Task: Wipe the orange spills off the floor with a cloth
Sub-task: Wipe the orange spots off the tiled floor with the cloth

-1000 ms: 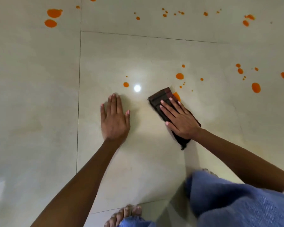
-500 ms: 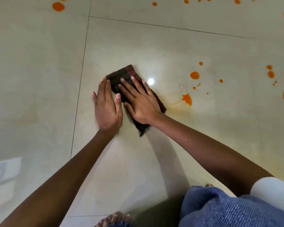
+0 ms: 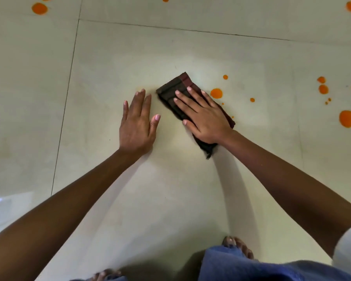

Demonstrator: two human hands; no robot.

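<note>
Bare toes [image 3: 238,247] and blue cloth [image 3: 251,266] sit nearest. Farther out, the left hand [image 3: 137,123] lies flat and spread on the floor [image 3: 109,63] — empty. The right hand [image 3: 203,116] presses flat on the dark cloth [image 3: 175,86], which has slid back rightward since half a second ago — just beside an orange spot [image 3: 216,93].

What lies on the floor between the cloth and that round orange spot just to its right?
Nothing visible. The right hand presses the dark cloth flat on the floor, and only bare tile separates the cloth's right edge from the round orange spot. The left hand rests flat on the opposite side, out of that path.
</note>
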